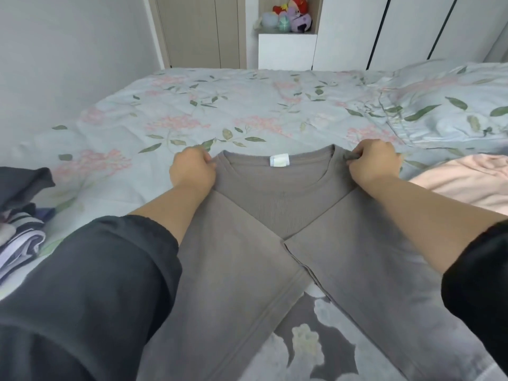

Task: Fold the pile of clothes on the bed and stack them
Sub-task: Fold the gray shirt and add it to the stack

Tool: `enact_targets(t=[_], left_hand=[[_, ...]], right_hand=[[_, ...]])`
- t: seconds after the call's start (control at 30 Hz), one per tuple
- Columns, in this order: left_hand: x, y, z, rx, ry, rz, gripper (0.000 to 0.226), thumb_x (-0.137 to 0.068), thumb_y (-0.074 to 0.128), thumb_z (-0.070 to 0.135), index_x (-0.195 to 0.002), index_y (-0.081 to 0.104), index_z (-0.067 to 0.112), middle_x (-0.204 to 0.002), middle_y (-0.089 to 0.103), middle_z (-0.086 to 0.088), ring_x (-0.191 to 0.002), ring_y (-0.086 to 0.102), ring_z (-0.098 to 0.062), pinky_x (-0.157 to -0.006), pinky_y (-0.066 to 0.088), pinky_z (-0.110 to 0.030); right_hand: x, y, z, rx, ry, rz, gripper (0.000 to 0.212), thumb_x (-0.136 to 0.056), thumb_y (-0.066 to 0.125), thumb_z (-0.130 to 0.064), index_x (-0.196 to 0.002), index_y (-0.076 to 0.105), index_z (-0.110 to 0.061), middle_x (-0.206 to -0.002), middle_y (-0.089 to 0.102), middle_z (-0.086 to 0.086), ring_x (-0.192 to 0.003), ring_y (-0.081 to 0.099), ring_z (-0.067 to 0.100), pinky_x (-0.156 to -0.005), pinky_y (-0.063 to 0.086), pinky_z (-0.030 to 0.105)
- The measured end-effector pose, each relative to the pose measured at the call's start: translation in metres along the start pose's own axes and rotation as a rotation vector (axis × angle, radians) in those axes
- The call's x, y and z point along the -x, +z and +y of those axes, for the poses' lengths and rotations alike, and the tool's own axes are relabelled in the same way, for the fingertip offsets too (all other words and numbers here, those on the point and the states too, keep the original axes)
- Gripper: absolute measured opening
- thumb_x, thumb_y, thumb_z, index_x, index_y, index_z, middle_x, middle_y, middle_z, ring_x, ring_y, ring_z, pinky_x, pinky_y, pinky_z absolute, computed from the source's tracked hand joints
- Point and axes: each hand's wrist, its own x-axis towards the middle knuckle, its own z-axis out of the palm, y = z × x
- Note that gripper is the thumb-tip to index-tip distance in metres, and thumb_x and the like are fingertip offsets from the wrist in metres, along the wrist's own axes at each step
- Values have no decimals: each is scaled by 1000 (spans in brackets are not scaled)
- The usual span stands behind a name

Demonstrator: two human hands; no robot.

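Hands (283,167) gripping grey top (277,199), bed (247,105)

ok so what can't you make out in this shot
All head view:
- Top: hem and cuffs, cut off by the bottom edge.
- Label: print too small to read.
- Left pile: cut by the left edge, so no count.
- Pink garment: cut by the right edge; type unclear.
- Plush toys: small and blurred.
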Motion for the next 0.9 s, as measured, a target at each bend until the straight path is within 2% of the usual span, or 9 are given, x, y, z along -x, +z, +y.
enact_targets(t=[0.17, 0.3, 0.43, 0.53, 0.67, 0.77, 0.83, 0.9], left_hand=[[27, -25, 17, 72, 152, 81, 8, -91, 55, 11, -86, 51, 15, -82, 61, -10, -84, 57, -31, -70, 42, -35], [67, -57, 20, 143, 192, 128, 7, -88, 57, 12, -86, 53, 17, -91, 64, -12, -96, 55, -29, -75, 41, -33], [124, -86, 14, 219, 119, 109, 10, -85, 63, 10, -82, 59, 19, -96, 65, -10, -103, 54, -27, -82, 44, -34], [169, -99, 4, 157, 130, 114, 7, -82, 66, 8, -79, 64, 14, -95, 64, -10, -105, 51, -28, -80, 44, -34], [204, -119, -4, 80, 151, -87, 20, -75, 74, 9, -66, 61, 20, -74, 57, 6, -80, 57, -19, -67, 38, -25], [212, -144, -5, 159, 191, -226, 28, -70, 80, 6, -58, 60, 22, -66, 55, 8, -63, 51, -10, -59, 39, -22], [218, -156, -11, 152, 192, -471, 27, -69, 82, 4, -58, 64, 22, -60, 59, 8, -60, 52, -9, -56, 38, -16], [223, -162, -19, -15, 177, -771, 21, -74, 78, 6, -63, 70, 21, -60, 62, 10, -62, 55, -6, -59, 39, -14]], right_hand=[[24, -34, 3, 10, -151, 54, 10, -85, 62, -16, -93, 65, -11, -102, 63, 20, -113, 44, 36, -94, 31, 39], [63, -68, 8, -71, -196, 123, 18, -80, 57, -7, -95, 67, -5, -103, 63, 22, -110, 45, 39, -92, 37, 41], [130, -87, 24, -116, -198, 253, 21, -74, 52, -1, -90, 67, -2, -105, 58, 23, -104, 47, 40, -92, 37, 43], [180, -91, 39, -174, -203, 333, 21, -70, 53, 3, -86, 65, 3, -109, 55, 26, -102, 48, 42, -91, 37, 42], [226, -95, 58, -274, -141, 349, 24, -70, 54, 8, -89, 68, 6, -98, 53, 26, -94, 51, 41, -82, 37, 34], [239, -110, 64, -333, -86, 304, 27, -70, 51, 12, -90, 68, 6, -96, 53, 27, -91, 52, 40, -78, 34, 25], [242, -119, 67, -298, -86, 250, 26, -70, 50, 12, -89, 67, 6, -94, 54, 27, -92, 51, 39, -79, 35, 29], [243, -123, 74, -141, -108, 18, 25, -72, 49, 9, -84, 69, 2, -94, 59, 23, -93, 53, 38, -79, 43, 35]])
